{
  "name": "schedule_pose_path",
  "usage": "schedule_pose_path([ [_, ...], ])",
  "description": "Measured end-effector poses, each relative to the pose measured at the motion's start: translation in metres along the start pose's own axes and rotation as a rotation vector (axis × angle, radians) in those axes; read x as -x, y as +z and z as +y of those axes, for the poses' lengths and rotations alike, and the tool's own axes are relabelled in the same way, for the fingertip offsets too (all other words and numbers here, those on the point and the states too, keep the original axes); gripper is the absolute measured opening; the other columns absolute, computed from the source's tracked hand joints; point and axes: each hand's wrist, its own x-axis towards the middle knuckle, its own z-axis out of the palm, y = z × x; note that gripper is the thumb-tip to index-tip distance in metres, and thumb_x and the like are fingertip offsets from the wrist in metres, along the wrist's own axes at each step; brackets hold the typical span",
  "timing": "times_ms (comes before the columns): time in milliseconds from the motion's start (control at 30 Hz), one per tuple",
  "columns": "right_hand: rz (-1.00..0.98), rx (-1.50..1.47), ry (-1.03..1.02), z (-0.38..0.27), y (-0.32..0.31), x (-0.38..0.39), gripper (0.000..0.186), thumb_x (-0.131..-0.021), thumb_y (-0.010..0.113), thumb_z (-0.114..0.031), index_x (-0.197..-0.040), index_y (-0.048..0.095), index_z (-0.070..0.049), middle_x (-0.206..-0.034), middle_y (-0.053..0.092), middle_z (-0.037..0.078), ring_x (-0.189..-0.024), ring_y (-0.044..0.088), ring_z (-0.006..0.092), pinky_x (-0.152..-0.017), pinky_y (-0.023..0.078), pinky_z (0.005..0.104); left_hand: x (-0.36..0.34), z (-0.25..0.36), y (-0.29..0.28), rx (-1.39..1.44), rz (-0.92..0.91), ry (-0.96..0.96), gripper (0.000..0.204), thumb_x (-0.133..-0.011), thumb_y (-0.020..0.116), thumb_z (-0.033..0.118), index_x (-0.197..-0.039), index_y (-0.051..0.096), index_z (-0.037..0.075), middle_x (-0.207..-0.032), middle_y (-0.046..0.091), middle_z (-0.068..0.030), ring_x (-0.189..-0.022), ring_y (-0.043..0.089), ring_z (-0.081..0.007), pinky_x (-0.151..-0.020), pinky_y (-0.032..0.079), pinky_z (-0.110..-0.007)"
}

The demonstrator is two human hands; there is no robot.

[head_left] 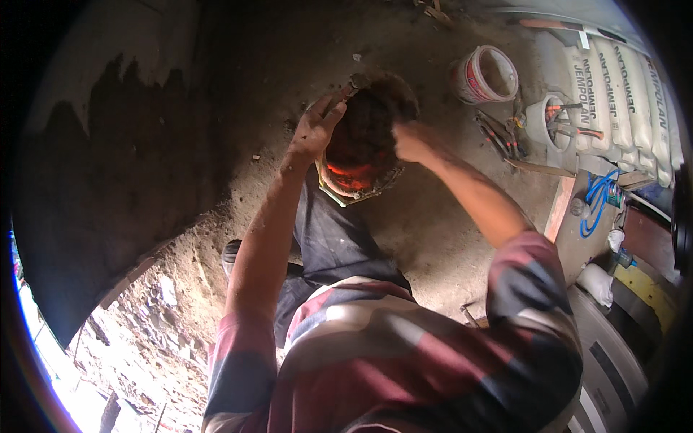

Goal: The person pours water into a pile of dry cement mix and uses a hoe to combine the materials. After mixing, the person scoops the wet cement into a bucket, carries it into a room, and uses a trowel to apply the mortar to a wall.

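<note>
A round bucket with a pale, crusted rim and a glowing red-orange inner wall stands in front of me near my leg. Dark material fills much of it, and its far side is in shadow. My left hand is closed on the bucket's left rim, fingers pointing toward a small lump at the far edge. Over the right side of the opening, my right hand is curled and smeared by motion. Whatever it may hold is hidden against the dark contents.
To the right are a white-and-red pail, pliers-like tools and a white tub of tools. White sacks line the far right, with blue hose nearer. A dark panel stands left; rubble lies nearer.
</note>
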Motion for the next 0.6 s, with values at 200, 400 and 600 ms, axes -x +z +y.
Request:
schedule_pose_path([
  [200,-0.28,0.268,-0.372,-0.073,-0.023,0.049,0.041,-0.071,0.061,-0.009,-0.109,0.065,0.006,-0.093,0.071,0.025,-0.089,0.07,0.0397,-0.077,0.055,0.0537,-0.005,-0.006,-0.003,0.139,0.111,-0.052,0.046,-0.098,0.058,0.033,-0.135,0.059,0.006,-0.132,0.062,-0.0159,-0.126,0.053,-0.0234,-0.107,0.038,-0.035],
  [400,0.333,0.608,-0.439,0.087,-0.001,-0.039,0.033,-0.074,0.068,-0.012,-0.103,0.07,0.002,-0.084,0.069,0.02,-0.084,0.07,0.04,-0.074,0.057,0.0488,-0.004,0.012,0.018,0.071,-0.016,0.024,0.045,-0.098,0.059,0.032,-0.134,0.06,0.006,-0.132,0.062,-0.0156,-0.126,0.054,-0.0252,-0.109,0.037,-0.035],
  [600,-0.828,-0.659,0.125,0.034,0.046,-0.02,0.019,-0.073,0.071,-0.018,-0.078,0.055,-0.008,-0.066,0.058,0.006,-0.059,0.062,0.0182,-0.047,0.051,0.0416,0.001,-0.011,0.008,0.12,0.014,-0.036,0.046,-0.098,0.06,0.033,-0.135,0.06,0.006,-0.129,0.063,-0.0117,-0.126,0.053,-0.0237,-0.109,0.036,-0.035],
])
